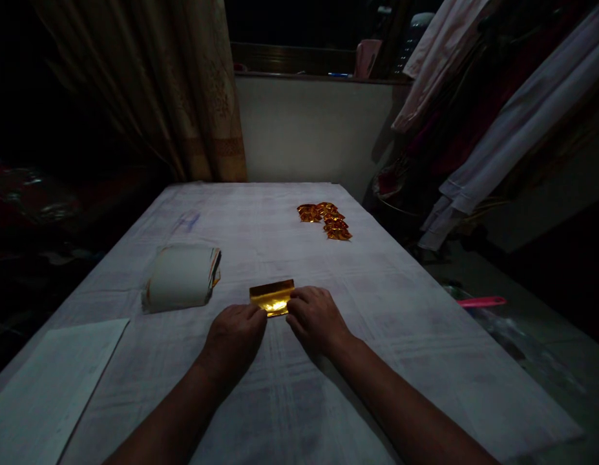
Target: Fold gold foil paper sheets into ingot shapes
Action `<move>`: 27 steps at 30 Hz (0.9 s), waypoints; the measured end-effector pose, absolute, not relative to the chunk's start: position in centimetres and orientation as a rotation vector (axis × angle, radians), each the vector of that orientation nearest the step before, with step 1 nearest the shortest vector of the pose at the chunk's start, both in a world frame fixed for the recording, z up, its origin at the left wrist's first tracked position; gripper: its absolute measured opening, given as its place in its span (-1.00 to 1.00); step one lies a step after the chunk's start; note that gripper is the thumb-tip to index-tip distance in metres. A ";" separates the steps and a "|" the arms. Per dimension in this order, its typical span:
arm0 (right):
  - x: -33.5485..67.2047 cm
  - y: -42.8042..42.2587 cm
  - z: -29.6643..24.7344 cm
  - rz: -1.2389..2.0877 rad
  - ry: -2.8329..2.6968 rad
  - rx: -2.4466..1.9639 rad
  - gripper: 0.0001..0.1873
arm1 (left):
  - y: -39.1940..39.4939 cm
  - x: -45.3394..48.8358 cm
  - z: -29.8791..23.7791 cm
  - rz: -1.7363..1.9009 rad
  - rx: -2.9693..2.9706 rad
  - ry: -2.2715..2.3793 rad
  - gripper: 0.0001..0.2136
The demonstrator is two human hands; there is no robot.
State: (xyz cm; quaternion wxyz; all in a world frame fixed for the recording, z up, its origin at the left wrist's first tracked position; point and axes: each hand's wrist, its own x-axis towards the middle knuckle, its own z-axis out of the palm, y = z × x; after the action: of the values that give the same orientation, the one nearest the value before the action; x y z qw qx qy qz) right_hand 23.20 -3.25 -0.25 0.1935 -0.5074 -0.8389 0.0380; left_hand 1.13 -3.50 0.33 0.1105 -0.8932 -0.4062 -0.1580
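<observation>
A sheet of shiny gold foil paper [272, 297], partly rolled or folded into a short strip, lies on the table between my hands. My left hand [237, 330] is closed on its near left corner, with the thumb side against the foil. At the right end my right hand [316, 316] grips the foil with curled fingers. The fingertips of both hands are partly hidden. Left of my hands rests a curved stack of pale paper sheets [180, 278] with some gold showing at its right edge. Several folded gold foil pieces [334, 223] lie grouped at the far right of the table.
A pale checked cloth covers the table [260, 226]. A white paper sheet [52, 387] lies at the near left. Hanging clothes [493, 142] crowd the right side, a curtain [183, 97] the back left. A pink mug [367, 58] stands on the sill.
</observation>
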 end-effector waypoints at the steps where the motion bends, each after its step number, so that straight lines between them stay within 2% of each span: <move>1: 23.2 -3.3 -0.6 0.111 -2.343 -1.382 -0.91 | -3.5 1.1 0.3 -0.483 -2.616 -1.198 -0.81; 4: 23.5 -3.2 -1.5 0.119 -2.308 -1.286 -0.86 | -3.2 0.9 0.0 -0.534 -2.594 -1.225 -0.80; 12: 24.3 -2.6 -2.3 0.161 -2.156 -1.310 -0.89 | -2.9 0.5 -0.2 -0.635 -2.640 -1.292 -0.75; 19: 23.7 -2.5 -1.9 0.241 -2.066 -1.495 -0.94 | -2.3 -0.2 -0.2 -0.615 -2.682 -1.631 -0.72; 27: 23.1 -1.8 -1.1 0.241 -2.032 -1.694 -0.84 | -1.7 0.3 -0.3 -0.561 -2.597 -1.798 -0.72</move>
State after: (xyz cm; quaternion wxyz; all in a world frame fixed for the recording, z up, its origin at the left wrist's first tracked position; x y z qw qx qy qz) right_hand 23.15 -1.80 -1.05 0.2400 -0.6190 -0.7426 0.0880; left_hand 0.33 -1.73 -0.29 -0.0332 -0.8090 -0.5603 -0.1748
